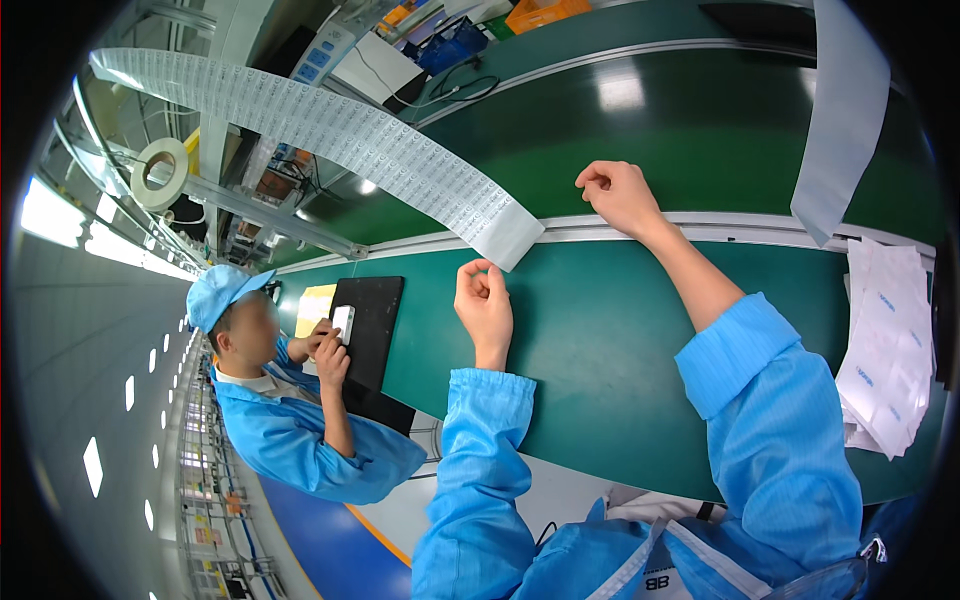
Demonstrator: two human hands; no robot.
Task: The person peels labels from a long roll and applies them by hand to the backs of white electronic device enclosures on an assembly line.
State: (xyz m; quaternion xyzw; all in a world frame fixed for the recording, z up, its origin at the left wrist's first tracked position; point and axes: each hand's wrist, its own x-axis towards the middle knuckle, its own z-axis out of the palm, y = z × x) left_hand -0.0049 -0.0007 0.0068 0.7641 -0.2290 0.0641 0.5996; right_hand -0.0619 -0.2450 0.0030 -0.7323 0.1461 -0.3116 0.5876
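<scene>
Strip (400, 162) likely light, bendy; best pinched at end; left hand (484, 302) curled beside, grip unclear; right hand (617, 195) loosely closed

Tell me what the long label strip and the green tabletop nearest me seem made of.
Label strip: probably thin paper or film, glossy; it arcs and catches light. Green tabletop: perhaps rubber or laminate, satin; its smooth face shows soft sheen.
</scene>
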